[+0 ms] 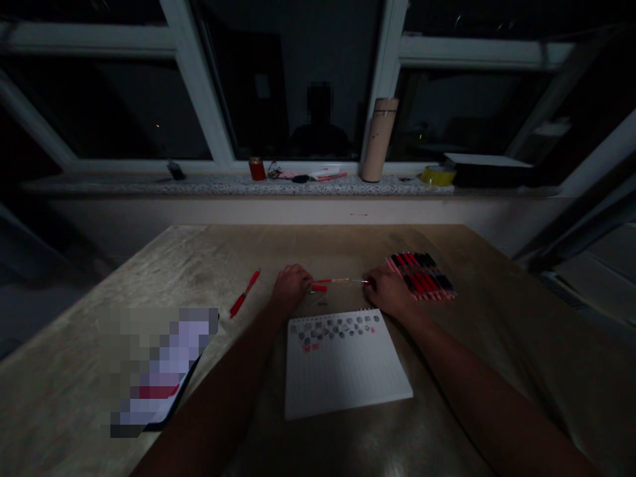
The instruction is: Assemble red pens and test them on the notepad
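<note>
Pinching a thin pen refill (340, 280) at opposite ends, left hand (292, 288) and right hand (387, 291) both look closed, likely to steady it. It's beyond the notebook (345, 371), with a short red piece (318, 288) near the left fingers and pens (422, 275) beside the right, presumably for easy reach.

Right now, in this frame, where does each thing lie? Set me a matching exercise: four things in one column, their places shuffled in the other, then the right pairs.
Things
1. Notebook
2. Tall cylinder
3. Row of pens
4. Slim pen parts

Places
A. Reaching from the left hand to the right hand
B. Just right of the right hand
C. Between the forearms
D. On the windowsill

Pairs: 1-C, 2-D, 3-B, 4-A
</note>
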`<state>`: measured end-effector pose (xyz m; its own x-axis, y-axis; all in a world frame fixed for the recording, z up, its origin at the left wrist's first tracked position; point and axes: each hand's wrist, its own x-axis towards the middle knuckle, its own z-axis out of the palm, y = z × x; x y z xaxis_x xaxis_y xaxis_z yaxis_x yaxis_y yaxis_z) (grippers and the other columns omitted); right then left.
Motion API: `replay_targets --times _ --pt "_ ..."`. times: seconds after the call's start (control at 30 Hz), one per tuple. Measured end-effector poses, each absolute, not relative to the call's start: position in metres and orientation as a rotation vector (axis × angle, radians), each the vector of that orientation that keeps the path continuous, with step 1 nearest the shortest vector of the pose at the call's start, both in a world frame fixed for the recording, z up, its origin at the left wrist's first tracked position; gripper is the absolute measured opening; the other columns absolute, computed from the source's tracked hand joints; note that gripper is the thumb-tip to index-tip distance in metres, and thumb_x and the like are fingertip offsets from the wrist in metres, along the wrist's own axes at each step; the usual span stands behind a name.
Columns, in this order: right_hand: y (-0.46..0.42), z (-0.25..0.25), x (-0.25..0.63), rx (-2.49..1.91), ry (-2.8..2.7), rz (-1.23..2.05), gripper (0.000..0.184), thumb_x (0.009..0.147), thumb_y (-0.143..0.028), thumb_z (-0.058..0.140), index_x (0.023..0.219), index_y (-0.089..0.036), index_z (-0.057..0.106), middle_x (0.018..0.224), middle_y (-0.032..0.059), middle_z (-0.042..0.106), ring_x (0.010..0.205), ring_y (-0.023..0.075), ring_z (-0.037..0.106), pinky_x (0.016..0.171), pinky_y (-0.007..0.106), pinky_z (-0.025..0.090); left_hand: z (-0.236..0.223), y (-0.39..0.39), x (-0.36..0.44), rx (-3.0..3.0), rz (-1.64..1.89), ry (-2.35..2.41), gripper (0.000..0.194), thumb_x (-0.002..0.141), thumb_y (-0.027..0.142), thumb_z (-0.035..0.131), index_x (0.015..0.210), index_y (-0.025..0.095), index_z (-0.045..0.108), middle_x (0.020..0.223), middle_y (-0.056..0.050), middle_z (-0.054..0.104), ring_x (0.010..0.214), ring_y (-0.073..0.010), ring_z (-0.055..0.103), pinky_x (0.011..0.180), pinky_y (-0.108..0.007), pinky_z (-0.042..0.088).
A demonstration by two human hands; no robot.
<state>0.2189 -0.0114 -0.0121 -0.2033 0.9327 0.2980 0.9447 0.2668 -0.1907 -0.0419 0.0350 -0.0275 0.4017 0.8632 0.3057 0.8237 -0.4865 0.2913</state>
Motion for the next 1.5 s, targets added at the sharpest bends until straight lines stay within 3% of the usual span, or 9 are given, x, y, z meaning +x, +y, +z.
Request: replay_targets --times 0.6,1.0,1.27,1.4,1.5 --pt "-0.005 -0.014 0.212 -1.683 -2.211 -0.018 0.019 0.078 -0.020 0.050 0.089 -0.016 0.066 0.090 0.0112 0.064 0.089 0.0231 0.057 0.081 0.031 0.041 -0.031 0.035 -0.042 2.606 0.627 1.567 0.022 0.086 0.030 0.049 0.082 0.017 0.066 0.090 -0.006 0.059 0.089 -0.0192 0.050 0.082 -0.033 0.037" --pt "-0.002 -0.015 0.201 -1.366 -2.365 0.140 0.025 0.080 -0.013 0.048 0.099 -0.016 0.065 0.096 0.0099 0.064 0.095 0.0208 0.055 0.088 0.032 0.038 -0.029 0.033 -0.039 2.583 0.679 1.484 0.022 0.087 0.030 0.049 0.080 0.018 0.065 0.090 -0.006 0.061 0.088 -0.0197 0.052 0.081 -0.034 0.038" --pt "0.000 -0.028 0.201 -1.240 -1.923 0.528 0.020 0.079 -0.019 0.052 0.095 -0.015 0.065 0.091 0.0083 0.065 0.084 0.0194 0.058 0.078 0.032 0.043 -0.028 0.033 -0.044 2.152 1.199 1.423 0.029 0.088 0.034 0.040 0.093 0.014 0.061 0.089 -0.006 0.064 0.083 -0.0173 0.058 0.077 -0.030 0.045" --pt "0.004 -0.038 0.204 -1.182 -1.553 0.850 0.024 0.076 -0.029 0.057 0.096 -0.016 0.063 0.087 0.0045 0.066 0.076 0.0172 0.059 0.071 0.030 0.044 -0.027 0.030 -0.042 2.131 1.204 1.422 0.025 0.084 0.033 0.046 0.091 0.015 0.061 0.084 -0.004 0.064 0.075 -0.0152 0.058 0.072 -0.028 0.046" --pt "0.007 -0.043 0.207 -1.152 -1.462 0.904 0.027 0.074 -0.034 0.060 0.094 -0.017 0.063 0.084 0.0030 0.066 0.072 0.0157 0.058 0.068 0.029 0.044 -0.022 0.024 -0.039 2.309 1.113 1.344 0.019 0.081 0.030 0.052 0.084 0.015 0.062 0.080 -0.003 0.063 0.075 -0.0146 0.057 0.072 -0.028 0.045"
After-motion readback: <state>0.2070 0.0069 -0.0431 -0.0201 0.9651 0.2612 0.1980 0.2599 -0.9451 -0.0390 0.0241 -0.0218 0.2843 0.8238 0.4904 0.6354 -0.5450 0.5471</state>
